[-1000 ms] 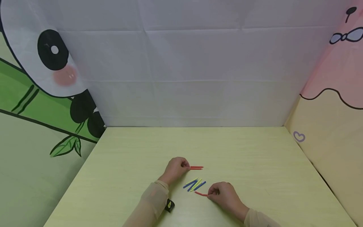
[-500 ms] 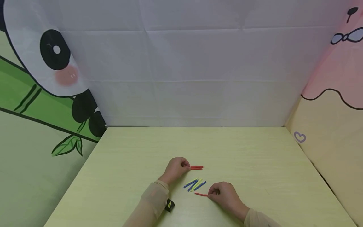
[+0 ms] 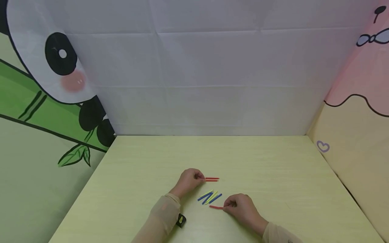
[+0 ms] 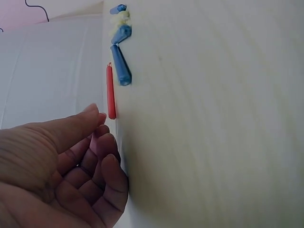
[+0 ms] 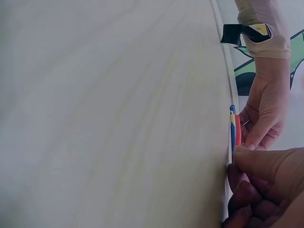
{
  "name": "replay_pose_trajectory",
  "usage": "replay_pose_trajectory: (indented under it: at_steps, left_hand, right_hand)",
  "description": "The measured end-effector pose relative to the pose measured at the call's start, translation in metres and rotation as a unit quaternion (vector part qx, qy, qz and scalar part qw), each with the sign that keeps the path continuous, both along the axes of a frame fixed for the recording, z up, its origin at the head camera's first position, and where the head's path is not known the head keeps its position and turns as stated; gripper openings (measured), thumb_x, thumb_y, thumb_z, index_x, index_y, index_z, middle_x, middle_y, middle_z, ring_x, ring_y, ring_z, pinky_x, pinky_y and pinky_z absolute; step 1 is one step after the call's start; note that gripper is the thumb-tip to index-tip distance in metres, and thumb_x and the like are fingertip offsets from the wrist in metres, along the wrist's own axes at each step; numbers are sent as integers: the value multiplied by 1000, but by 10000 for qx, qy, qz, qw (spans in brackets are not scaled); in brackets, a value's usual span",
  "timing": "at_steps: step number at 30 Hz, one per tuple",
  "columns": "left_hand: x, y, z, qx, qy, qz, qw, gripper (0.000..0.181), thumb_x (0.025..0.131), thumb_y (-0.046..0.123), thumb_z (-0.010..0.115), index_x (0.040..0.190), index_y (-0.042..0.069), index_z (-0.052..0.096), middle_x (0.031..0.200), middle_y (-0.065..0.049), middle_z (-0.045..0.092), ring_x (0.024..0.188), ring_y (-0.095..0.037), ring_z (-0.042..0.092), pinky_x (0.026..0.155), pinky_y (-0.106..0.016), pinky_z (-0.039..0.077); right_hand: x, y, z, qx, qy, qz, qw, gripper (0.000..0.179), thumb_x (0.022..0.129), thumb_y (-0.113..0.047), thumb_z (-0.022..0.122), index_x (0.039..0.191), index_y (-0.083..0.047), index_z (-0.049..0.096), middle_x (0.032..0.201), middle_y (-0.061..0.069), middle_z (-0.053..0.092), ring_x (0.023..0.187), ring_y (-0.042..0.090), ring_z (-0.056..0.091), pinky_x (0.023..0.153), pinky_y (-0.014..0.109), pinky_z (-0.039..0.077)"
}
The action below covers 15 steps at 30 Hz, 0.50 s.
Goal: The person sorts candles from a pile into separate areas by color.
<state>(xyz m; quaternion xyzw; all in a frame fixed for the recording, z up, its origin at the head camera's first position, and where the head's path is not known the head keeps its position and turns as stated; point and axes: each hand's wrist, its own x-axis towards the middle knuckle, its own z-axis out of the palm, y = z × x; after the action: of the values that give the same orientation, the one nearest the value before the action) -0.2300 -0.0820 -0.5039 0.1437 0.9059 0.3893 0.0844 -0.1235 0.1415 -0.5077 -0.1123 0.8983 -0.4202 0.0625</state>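
My left hand (image 3: 190,180) is low over the table, at the left ends of two red candles (image 3: 211,178) that lie side by side. In the left wrist view a red end shows between thumb and fingertip, while a red candle (image 4: 110,90) with a wick lies just beyond. My right hand (image 3: 243,211) pinches another red candle (image 3: 216,207) by its right end, its free end pointing left. Between the hands lies a loose group of blue candles (image 3: 215,198) and yellow candles (image 3: 211,197), several in all, slanted and partly overlapping.
The pale wooden table (image 3: 258,162) runs back to a white cloth wall (image 3: 197,84). Printed cartoon panels flank it left and right. A black strap piece (image 3: 181,220) with a yellow mark sits at my left sleeve.
The candle in my right hand is slightly more level than a second ago. Both hands stay nearly in place, and the head view has shifted a little.
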Motion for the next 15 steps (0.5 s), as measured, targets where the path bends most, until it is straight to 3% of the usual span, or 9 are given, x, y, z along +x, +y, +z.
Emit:
replay_pose_trajectory:
  at_steps: [15]
  left_hand:
    - [7, -5, 4, 151, -201, -142, 9996, 5, 87, 12, 73, 82, 10, 72, 72, 4, 60, 62, -10, 52, 55, -24, 45]
  right_hand:
    - [-5, 2, -4, -99, 35, -2, 9999, 10, 81, -13, 78, 76, -19, 72, 70, -15, 61, 66, 3, 51, 62, 23, 43]
